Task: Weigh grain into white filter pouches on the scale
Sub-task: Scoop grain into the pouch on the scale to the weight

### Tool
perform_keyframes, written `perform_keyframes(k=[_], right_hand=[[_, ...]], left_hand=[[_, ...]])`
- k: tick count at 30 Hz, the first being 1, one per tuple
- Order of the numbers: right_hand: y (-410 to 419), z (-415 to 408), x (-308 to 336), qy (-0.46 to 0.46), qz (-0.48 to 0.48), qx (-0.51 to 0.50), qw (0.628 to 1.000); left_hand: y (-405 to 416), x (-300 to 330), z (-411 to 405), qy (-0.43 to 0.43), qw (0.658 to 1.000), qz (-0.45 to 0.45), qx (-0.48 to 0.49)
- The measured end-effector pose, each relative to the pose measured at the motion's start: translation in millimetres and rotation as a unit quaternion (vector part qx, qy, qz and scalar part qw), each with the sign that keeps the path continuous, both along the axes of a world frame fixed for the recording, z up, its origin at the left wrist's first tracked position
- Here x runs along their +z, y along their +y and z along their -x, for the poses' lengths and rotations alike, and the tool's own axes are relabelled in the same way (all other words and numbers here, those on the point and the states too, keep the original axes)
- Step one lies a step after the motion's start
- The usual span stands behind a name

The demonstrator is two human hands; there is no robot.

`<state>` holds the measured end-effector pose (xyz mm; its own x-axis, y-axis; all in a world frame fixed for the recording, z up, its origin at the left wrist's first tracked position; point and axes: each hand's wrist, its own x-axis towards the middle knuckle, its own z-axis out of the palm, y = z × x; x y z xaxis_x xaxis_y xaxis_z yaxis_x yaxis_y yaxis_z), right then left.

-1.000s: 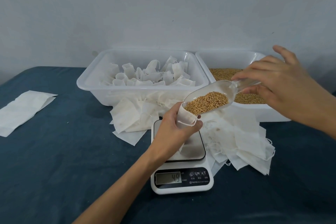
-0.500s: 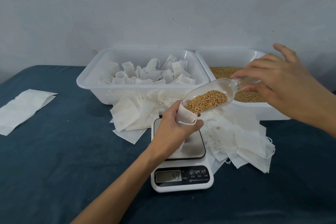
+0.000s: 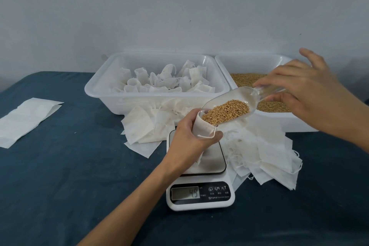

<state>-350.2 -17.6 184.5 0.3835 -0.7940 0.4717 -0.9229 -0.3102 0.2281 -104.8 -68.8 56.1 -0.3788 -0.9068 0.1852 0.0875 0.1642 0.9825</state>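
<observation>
The left hand [image 3: 189, 138] is curled round a white pouch [image 3: 203, 127], fingers and thumb wrapped about it so its open mouth faces up and to the right, over the plate of the scale [image 3: 201, 191]. The right hand [image 3: 305, 94] pinches the handle of a clear scoop [image 3: 237, 104] between thumb and fingers, the outer fingers spread above. The scoop tilts down to the left, its lip resting at the pouch's mouth, and holds a heap of grain [image 3: 225, 113] lying toward the lip. The scale's display reads 49, as far as the blurred digits show. Loose flat pouches [image 3: 269, 150] lie heaped round the scale to its left, right and behind. Behind them stand two white tubs side by side: the left tub [image 3: 99, 90] holds opened pouches standing upright, the right tub [image 3: 221, 62] holds grain. A folded white sheet [image 3: 26, 120] lies well apart at the left. Everything rests on a dark blue cloth [image 3: 69, 175], against a plain pale grey wall [image 3: 159, 6].
</observation>
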Motion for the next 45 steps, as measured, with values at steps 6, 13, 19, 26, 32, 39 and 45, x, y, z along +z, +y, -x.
perform_keyframes(k=[6,13,19,26,32,39,45], right_hand=[[0.3,-2.5,-0.8,-0.006,-0.003,0.0,1.0],[0.2,-4.3,0.4,-0.001,-0.014,-0.009,1.0],[0.5,-3.9,2.3,0.007,-0.017,-0.013,1.0],[0.0,-4.7,1.4,0.002,0.001,-0.005,1.0],[-0.6,-5.5,1.1,0.011,0.005,-0.006,1.0],[-0.7,-4.5,1.2,0.012,0.001,-0.012,1.0],[-1.2,-3.0,-0.2,0.01,0.01,-0.007,1.0]], left_hand=[[0.3,0.4,0.4,-0.008,1.0,0.003,0.01],[-0.3,1.1,-0.5,-0.015,1.0,-0.001,0.016],[-1.9,-0.6,-0.5,-0.018,1.0,-0.004,0.022],[-0.8,0.4,-0.2,-0.013,1.0,-0.012,0.014],[0.1,1.7,-1.3,-0.014,1.0,-0.013,0.007],[0.0,0.9,-1.2,-0.022,1.0,-0.01,0.012],[0.4,2.1,-1.0,-0.023,1.0,-0.007,0.012]])
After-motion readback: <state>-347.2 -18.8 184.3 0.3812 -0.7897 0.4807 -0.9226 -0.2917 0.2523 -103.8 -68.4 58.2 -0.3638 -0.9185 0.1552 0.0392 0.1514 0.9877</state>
